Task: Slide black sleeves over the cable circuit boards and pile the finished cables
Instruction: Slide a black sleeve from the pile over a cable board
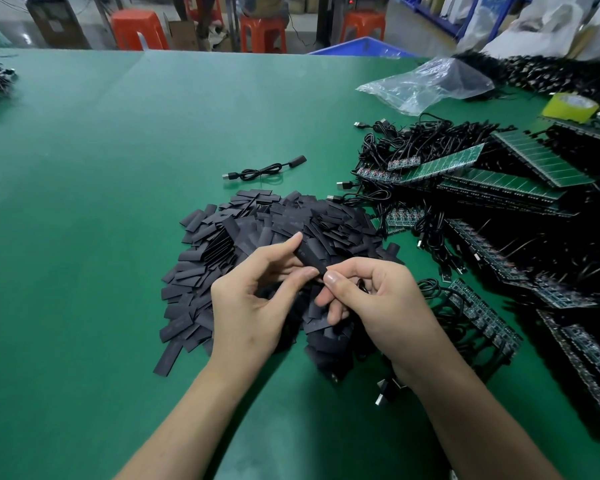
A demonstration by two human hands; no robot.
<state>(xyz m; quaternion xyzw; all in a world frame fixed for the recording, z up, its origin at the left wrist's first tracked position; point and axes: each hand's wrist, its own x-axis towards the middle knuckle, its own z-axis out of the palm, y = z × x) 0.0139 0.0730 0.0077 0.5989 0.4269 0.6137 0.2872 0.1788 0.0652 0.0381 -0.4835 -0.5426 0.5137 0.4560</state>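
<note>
Fingers of the left hand (253, 303) pinch a flat black tube sleeve (310, 258); at its 3 o'clock, fingers of the right hand (378, 301) curl round a thin black cable (362, 285).

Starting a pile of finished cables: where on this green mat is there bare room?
Bare green mat spreads left of the heap of flat black sleeves, to the far edge. A sleeved black USB cable lies beyond the heap. The right is crowded with green circuit-board strips and cables.
</note>
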